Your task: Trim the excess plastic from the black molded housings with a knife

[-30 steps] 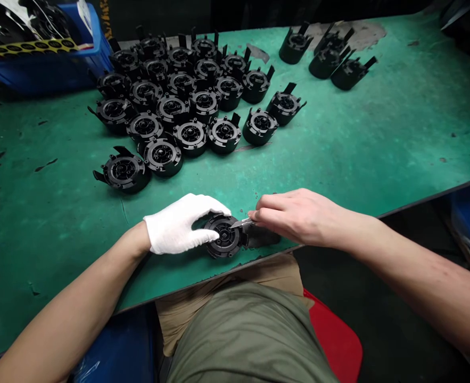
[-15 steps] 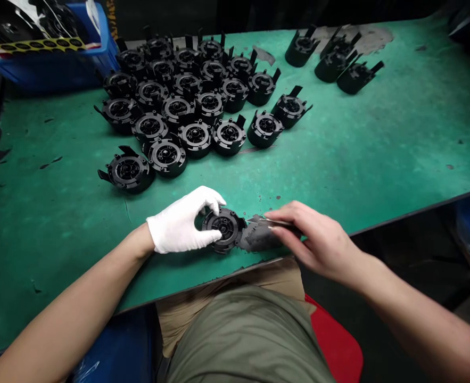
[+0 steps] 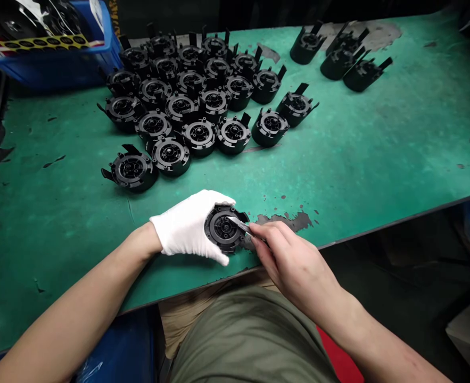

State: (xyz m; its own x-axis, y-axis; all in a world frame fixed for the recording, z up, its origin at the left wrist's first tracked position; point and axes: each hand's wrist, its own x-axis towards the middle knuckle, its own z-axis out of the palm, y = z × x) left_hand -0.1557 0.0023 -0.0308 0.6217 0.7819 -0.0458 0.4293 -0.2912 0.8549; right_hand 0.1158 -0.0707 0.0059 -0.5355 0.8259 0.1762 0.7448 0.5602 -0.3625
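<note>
My left hand, in a white glove, is closed round a round black plastic part and holds it tilted at the near edge of the green table. My right hand is bare and pinches a small metal blade. The blade's tip rests on the face of the part. Both hands meet just in front of my body.
Several identical black round parts stand in rows at the middle back of the table. Three more lie at the back right. A blue bin sits at the back left. A worn dark patch marks the table beside my hands.
My right hand has swung from the right side of the part to below it, bringing the blade onto the part's face. The left hand has tilted the part up, uncovering the worn patch.
</note>
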